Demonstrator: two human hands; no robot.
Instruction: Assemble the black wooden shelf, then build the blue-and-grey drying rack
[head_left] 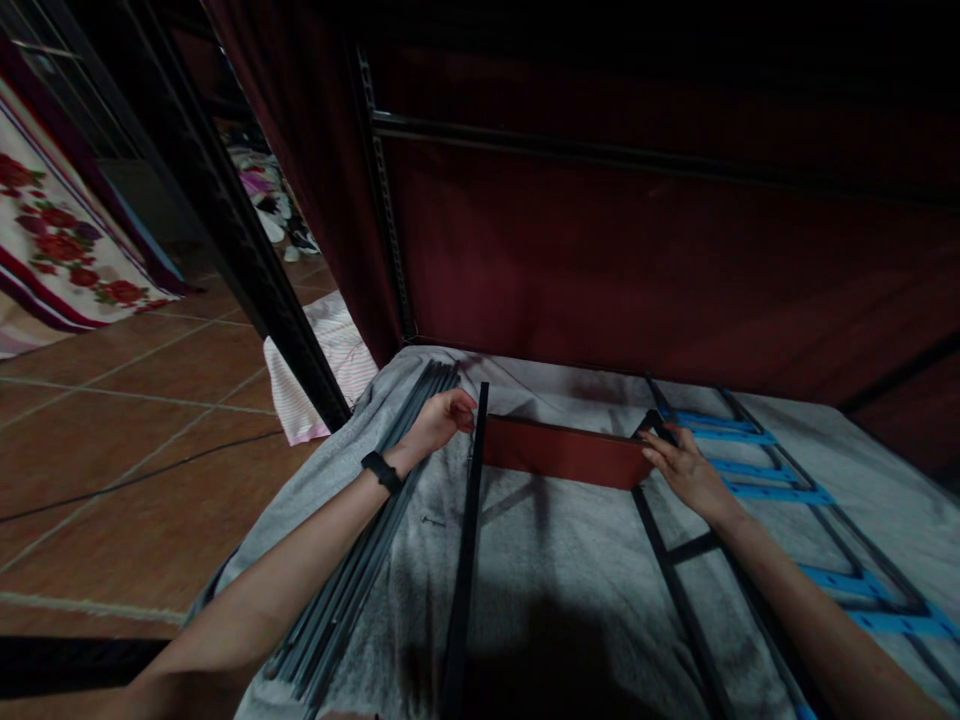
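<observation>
A reddish-brown board stands on its long edge between a thin black metal bar on the left and a black metal frame on the right. My left hand, with a dark watch on its wrist, is beside the bar's upper end. Its fingers are curled together in a pinch; whatever lies between them is too small to make out. At the board's right end my right hand is closed, thumb on the board's edge, fingers near the frame's corner. A small screw-like piece lies on the cloth.
A bundle of grey rods lies left on the grey blanket. Black frames with blue crosspieces lie on the right. A black upright post rises at the left edge, and a dark red curtain hangs behind.
</observation>
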